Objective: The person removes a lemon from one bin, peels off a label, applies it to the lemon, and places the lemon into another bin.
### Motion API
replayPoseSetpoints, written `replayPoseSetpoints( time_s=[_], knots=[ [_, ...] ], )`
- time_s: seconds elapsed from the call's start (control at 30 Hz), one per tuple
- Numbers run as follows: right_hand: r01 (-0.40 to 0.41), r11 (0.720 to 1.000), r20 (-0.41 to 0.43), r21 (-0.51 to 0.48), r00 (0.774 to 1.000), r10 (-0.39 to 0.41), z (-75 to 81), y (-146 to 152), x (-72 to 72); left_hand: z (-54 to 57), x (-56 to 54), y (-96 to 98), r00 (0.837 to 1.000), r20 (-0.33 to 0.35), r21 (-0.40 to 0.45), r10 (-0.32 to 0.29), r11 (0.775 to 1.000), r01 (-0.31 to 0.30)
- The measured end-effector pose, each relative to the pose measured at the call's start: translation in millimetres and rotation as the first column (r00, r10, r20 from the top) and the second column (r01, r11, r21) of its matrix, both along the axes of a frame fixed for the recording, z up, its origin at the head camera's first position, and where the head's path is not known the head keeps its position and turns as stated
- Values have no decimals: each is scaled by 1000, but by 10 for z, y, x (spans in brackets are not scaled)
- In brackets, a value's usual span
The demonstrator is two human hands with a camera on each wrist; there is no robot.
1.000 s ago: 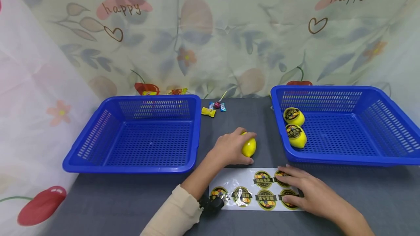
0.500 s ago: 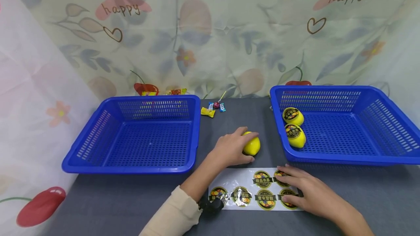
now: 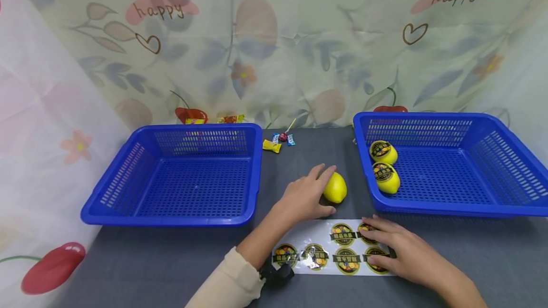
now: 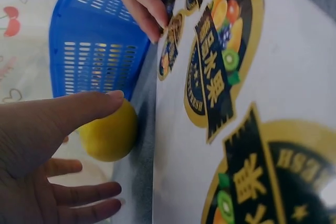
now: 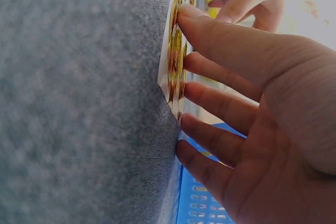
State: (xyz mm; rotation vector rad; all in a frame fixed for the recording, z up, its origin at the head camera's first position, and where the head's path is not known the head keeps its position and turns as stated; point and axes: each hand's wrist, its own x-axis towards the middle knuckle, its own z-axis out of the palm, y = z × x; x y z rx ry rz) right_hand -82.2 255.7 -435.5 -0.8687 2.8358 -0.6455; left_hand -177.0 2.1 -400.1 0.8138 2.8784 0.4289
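A yellow lemon [image 3: 336,188] lies on the grey table between the two baskets. My left hand [image 3: 306,196] is just left of it, fingers spread and the thumb apart; in the left wrist view the lemon [image 4: 111,132] shows past the thumb, with the other fingers loosely extended. In front of the lemon is a white sheet [image 3: 301,232] of round black-and-gold fruit stickers. My right hand [image 3: 404,252] rests on the sheet's right end, fingertips over the stickers, as the right wrist view also shows.
On the right, a blue basket [image 3: 445,206] contains two lemons [image 3: 387,182] bearing stickers. Another blue basket [image 3: 171,221] stands on the left. Between them at the back lie small wrapped candies [image 3: 271,146] and a lollipop [image 3: 283,137]. A patterned curtain [image 3: 299,61] hangs behind.
The lemon has shifted right, out from under my left fingers, which have opened from around it. My left hand has moved slightly right. The right hand stays on the sticker sheet.
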Motion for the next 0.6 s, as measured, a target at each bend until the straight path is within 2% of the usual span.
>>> replayPoseSetpoints(
  time_s=[0.13,0.23,0.33,0.5,0.6],
  knots=[
    [2,1000,10,-2,1000,-2,8,-8,3,-12,89,-43,996,29,26,86,996,-86],
    [4,1000,14,-2,1000,-4,13,-11,5,-33,189,-72,993,19,20,114,993,-114],
    [4,1000,17,-2,1000,-4,16,-12,4,-54,307,-66,997,14,-4,74,997,-74],
    [4,1000,21,-4,1000,-4,25,-11,-1,-107,471,38,999,7,-62,-44,997,44],
    [3,1000,26,0,1000,-3,26,-13,-3,-146,525,104,998,-17,-88,-68,994,67]
  ],
)
